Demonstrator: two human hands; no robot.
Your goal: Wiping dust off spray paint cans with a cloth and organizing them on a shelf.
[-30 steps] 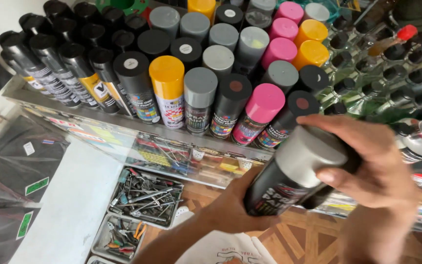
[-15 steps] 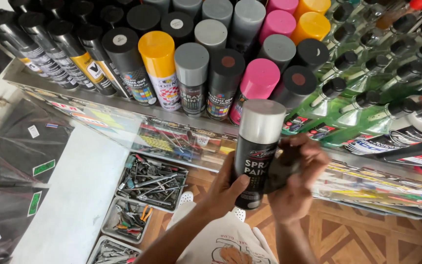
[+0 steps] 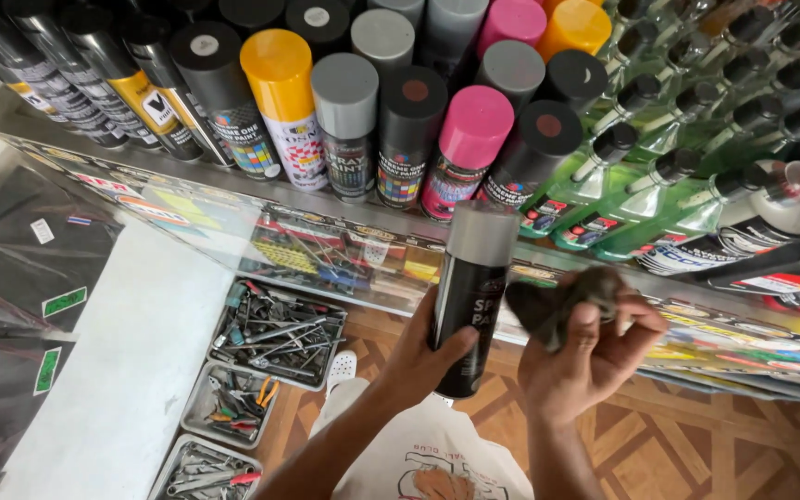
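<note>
A black spray can point(image 3: 468, 306) with a grey cap is held upright near the centre of the frame by the left hand point(image 3: 423, 356), whose fingers are wrapped round the can's lower half, the thumb lying across its front. Just to the right, a dark cloth point(image 3: 553, 301) is gripped in the right hand point(image 3: 590, 356); the fingers are curled closed over the bunched cloth, and the cloth's left edge lies just beside the can, though whether the two touch cannot be told.

Behind the hands, a glass shelf point(image 3: 233, 190) is seen running from the upper left to the right edge of the frame. Rows of spray cans are stood on it: black-capped cans point(image 3: 206, 93) at the upper left, a yellow-capped can point(image 3: 281, 102), a grey-capped can point(image 3: 346, 120), a dark-capped can point(image 3: 409, 134) and a pink-capped can point(image 3: 465, 148) along the front row. To the upper right, green bottles point(image 3: 622, 194) with black caps are lined up, and a white bottle point(image 3: 752, 218) is laid beside them.

Below the shelf, at the lower left, a white surface point(image 3: 113, 361) is seen, and beside it three trays of tools point(image 3: 275, 333) are set on a wooden parquet floor point(image 3: 696, 435). Dark plastic packets point(image 3: 20, 306) are laid along the left edge. A white shirt point(image 3: 418, 454) with a print is visible at the bottom centre.
</note>
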